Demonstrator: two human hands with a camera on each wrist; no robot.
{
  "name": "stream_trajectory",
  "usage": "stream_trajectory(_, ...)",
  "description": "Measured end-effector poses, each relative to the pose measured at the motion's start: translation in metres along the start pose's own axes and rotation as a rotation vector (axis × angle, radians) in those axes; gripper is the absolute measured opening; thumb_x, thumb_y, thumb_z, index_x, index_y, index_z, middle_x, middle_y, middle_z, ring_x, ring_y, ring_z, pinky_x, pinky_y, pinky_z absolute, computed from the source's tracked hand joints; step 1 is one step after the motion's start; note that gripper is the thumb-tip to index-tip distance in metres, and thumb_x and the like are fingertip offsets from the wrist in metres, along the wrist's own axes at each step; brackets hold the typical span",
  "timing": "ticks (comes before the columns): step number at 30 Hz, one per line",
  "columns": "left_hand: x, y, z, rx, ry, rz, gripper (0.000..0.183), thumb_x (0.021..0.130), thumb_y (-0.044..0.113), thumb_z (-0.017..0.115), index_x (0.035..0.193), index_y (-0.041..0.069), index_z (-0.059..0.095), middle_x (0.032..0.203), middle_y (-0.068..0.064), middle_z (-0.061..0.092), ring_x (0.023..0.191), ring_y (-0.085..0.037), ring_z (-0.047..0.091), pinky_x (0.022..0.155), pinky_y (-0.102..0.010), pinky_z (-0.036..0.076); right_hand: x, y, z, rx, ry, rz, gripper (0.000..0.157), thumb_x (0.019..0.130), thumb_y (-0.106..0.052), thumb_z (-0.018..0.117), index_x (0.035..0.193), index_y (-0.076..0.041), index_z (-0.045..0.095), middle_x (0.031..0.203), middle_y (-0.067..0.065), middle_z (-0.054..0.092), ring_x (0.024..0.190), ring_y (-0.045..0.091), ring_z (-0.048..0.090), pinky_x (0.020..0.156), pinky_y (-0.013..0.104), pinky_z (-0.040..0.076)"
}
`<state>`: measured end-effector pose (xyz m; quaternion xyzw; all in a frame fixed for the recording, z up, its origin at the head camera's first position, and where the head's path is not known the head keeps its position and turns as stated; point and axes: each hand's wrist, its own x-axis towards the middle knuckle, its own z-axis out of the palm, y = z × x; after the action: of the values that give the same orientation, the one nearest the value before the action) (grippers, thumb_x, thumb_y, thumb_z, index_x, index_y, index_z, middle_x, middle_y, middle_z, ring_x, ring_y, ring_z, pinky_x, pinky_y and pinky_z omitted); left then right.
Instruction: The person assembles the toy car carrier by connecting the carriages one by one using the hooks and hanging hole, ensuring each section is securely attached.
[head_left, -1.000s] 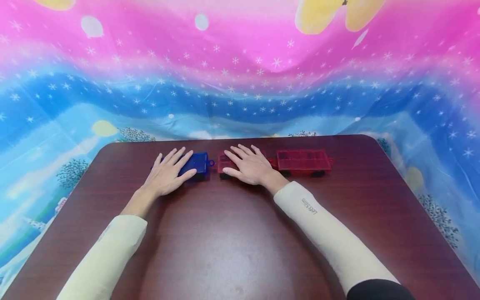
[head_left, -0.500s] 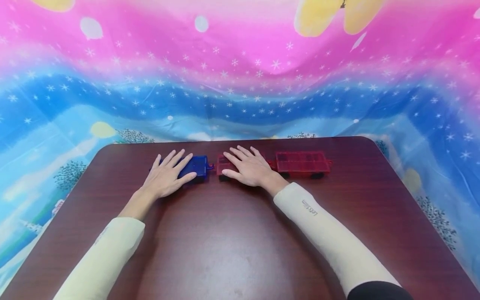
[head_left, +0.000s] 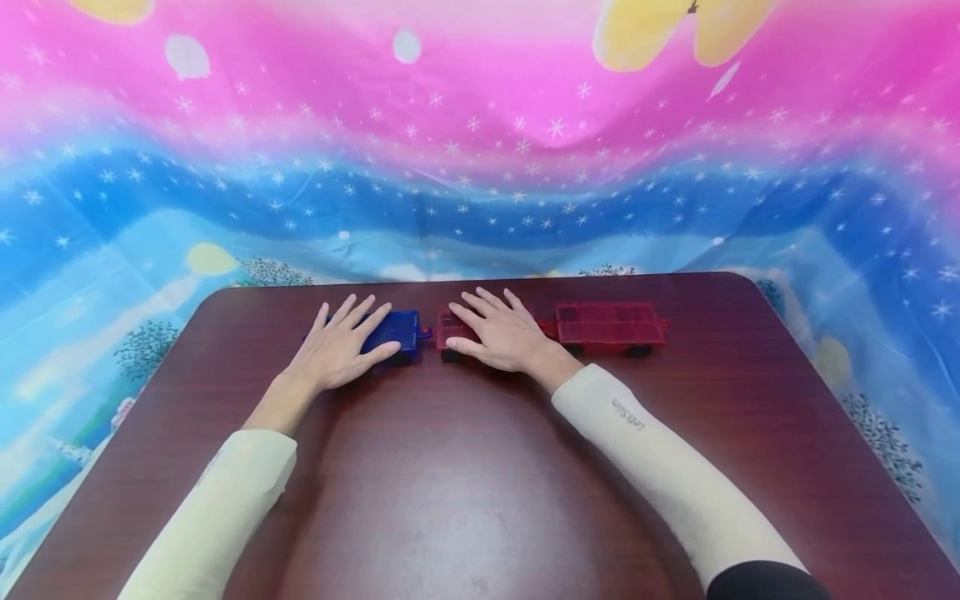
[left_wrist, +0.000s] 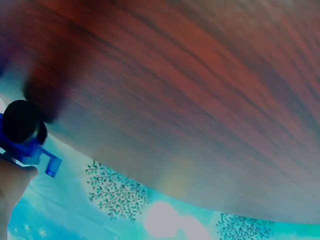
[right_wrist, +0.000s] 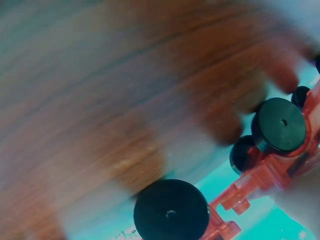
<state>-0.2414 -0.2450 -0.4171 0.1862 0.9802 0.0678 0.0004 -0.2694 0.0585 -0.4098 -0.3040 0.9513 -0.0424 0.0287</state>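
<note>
Three see-through toy train cars with black wheels stand in a row near the table's far edge in the head view. My left hand [head_left: 337, 346] lies over the blue car [head_left: 405, 329], fingers straight and spread. Flat over the left red car [head_left: 446, 339] lies my right hand [head_left: 502, 333], its fingers also spread. A second red car [head_left: 609, 323] stands just right of it. A narrow gap separates the blue and left red cars, with the blue hitch [head_left: 425, 332] pointing into it. In the right wrist view, a red coupling [right_wrist: 250, 187] links the red cars between black wheels [right_wrist: 171, 210].
The dark wooden table [head_left: 450, 467] has rounded far corners. Close behind its far edge hangs a pink and blue patterned cloth [head_left: 480, 200], which also runs down both sides. The cars stand near that edge.
The hitch on the blue car's right end has tipped down from its raised position one second ago. Both hands and the cars otherwise keep their places; the head view shifts slightly.
</note>
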Motion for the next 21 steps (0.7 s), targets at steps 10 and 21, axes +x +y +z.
stream_trajectory(10, 0.006, 0.018, -0.002, -0.005, 0.049, 0.008, 0.079, 0.101, 0.071, 0.032, 0.159, 0.017, 0.038, 0.164, -0.015, 0.030, 0.154, -0.036, 0.010, 0.120, -0.062, -0.001, -0.011, 0.003, -0.016, -0.005, 0.083, 0.024, 0.075, 0.101, -0.071, 0.029, 0.161, -0.027, 0.032, 0.166, 0.002, 0.028, 0.155, 0.026, 0.015, 0.122, 0.056, 0.007)
stream_trajectory(21, 0.012, 0.033, -0.007, -0.003, 0.112, -0.053, 0.077, 0.101, 0.069, 0.033, 0.160, 0.019, 0.035, 0.163, -0.014, 0.031, 0.153, -0.037, 0.017, 0.119, -0.063, 0.007, -0.028, 0.021, -0.037, -0.003, 0.146, 0.096, 0.074, 0.102, -0.068, 0.032, 0.162, -0.024, 0.031, 0.166, 0.005, 0.027, 0.155, 0.026, 0.014, 0.122, 0.058, 0.007)
